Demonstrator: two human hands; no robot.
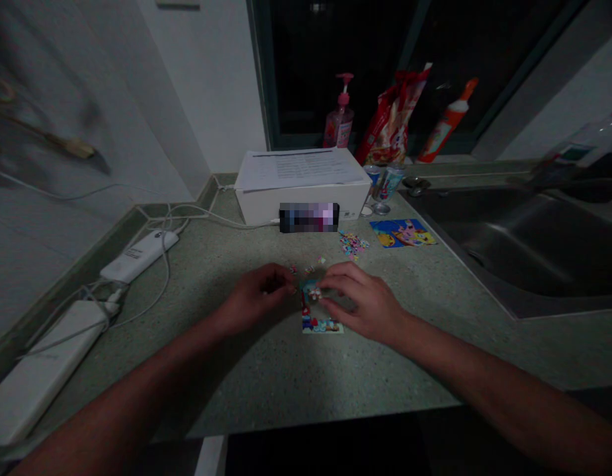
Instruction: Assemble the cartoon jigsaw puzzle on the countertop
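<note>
A partly assembled jigsaw puzzle [323, 326] lies on the countertop between my hands, its lower and left parts showing printed figures. My right hand [362, 301] pinches a small pale jigsaw piece [314, 293] between thumb and fingers, just above the upper part of the puzzle. To the left, my left hand [261, 295] has its fingers curled and the thumb close to the index finger; whatever it may hold is too small to make out. A few loose pieces [309, 269] lie just beyond the fingertips. Farther back is a pile of colourful jigsaw pieces [354, 244].
A phone [309, 217] leans on a white box [256, 202] topped with papers. Right of the pile lies a cartoon picture card [403, 233], near cans [389, 183] and the sink [509, 311]. Cables and a power strip [50, 360] run along the left.
</note>
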